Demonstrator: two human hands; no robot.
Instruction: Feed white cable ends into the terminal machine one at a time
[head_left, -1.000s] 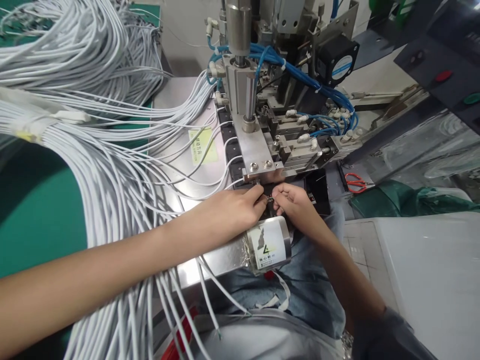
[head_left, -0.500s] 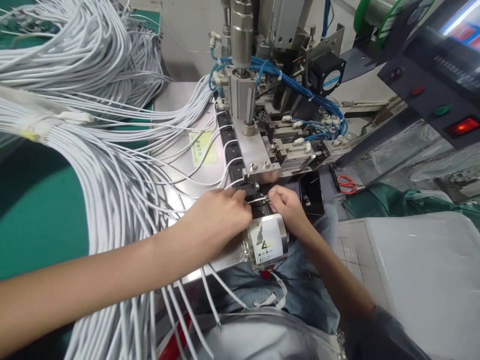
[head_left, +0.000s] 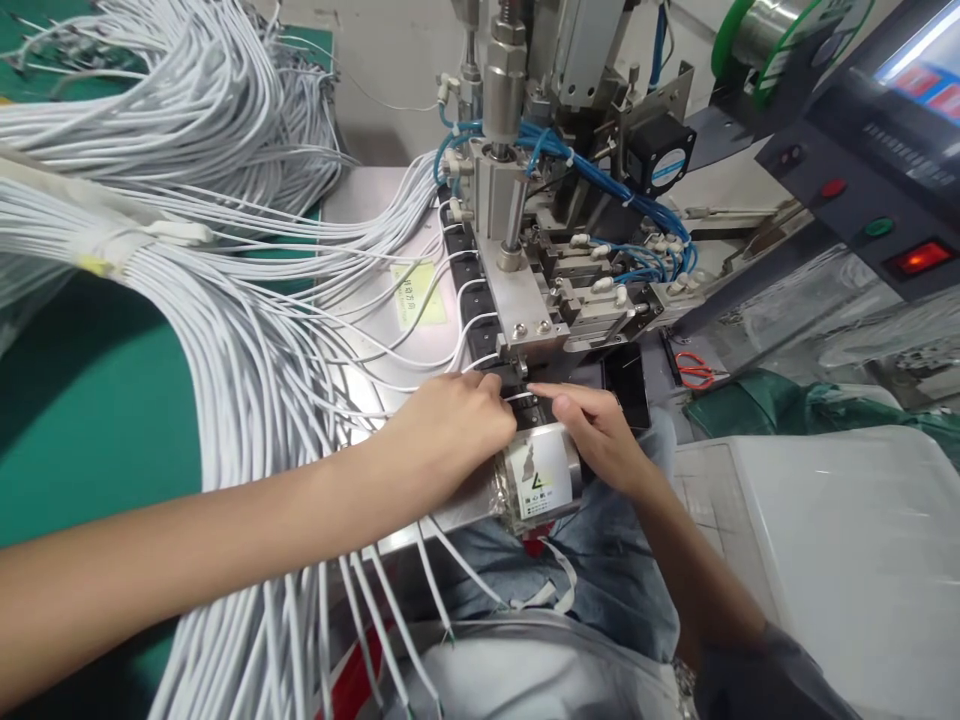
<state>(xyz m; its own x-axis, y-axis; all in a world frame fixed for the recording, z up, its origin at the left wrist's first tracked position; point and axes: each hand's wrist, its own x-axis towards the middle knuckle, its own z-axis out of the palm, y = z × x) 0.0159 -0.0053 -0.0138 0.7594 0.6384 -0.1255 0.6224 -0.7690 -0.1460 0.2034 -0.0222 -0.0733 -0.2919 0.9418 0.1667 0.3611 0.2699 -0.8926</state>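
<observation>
My left hand [head_left: 466,418] is closed around a white cable [head_left: 519,397], whose end pokes out to the right over the black fixture [head_left: 531,412]. From the other side comes my right hand [head_left: 594,428], index finger stretched toward the cable end and thumb apart; its other fingers are curled. The fingertip is at the cable end, though I cannot tell whether it touches. Just above both hands stands the machine's metal press head [head_left: 523,335]. More white cables lie in the row of black holders [head_left: 480,300] behind. Below my hands sits a metal cover with a white warning label [head_left: 541,475].
A thick bundle of white cables [head_left: 247,400] hangs over the left side, with another pile [head_left: 187,110] behind. On the right are a control panel [head_left: 885,200], red-handled scissors [head_left: 694,370] and a white plastic bin [head_left: 847,560]. A solder-wire spool [head_left: 772,40] hangs at the top.
My right hand has gone from a pinch at the cable end to a stretched index finger. My left hand keeps its hold on the cable. The whole view has shifted slightly.
</observation>
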